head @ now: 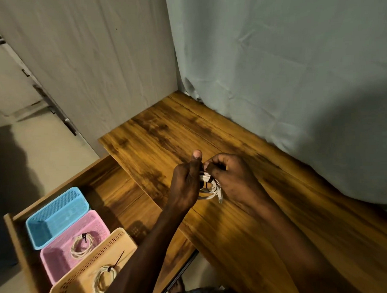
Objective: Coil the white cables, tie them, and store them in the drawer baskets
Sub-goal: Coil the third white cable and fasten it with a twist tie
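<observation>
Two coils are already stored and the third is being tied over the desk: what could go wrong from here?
The white cable coil is held in the air by the left hand and the right hand; if the black tie is loose, it may spring open. The dangling connector could snag on the blue basket.

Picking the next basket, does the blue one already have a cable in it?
No, the blue basket shows only bare mesh inside.

Wooden desk in a room corner, under warm dim light.
The desk [243, 144] has a streaked brown grain. Behind it hangs a pale grey-green curtain [284, 66]; to its left stands a light wood-grain panel [93, 62]. Left of and below the desk lies a beige floor [41, 147], partly in shadow.
</observation>
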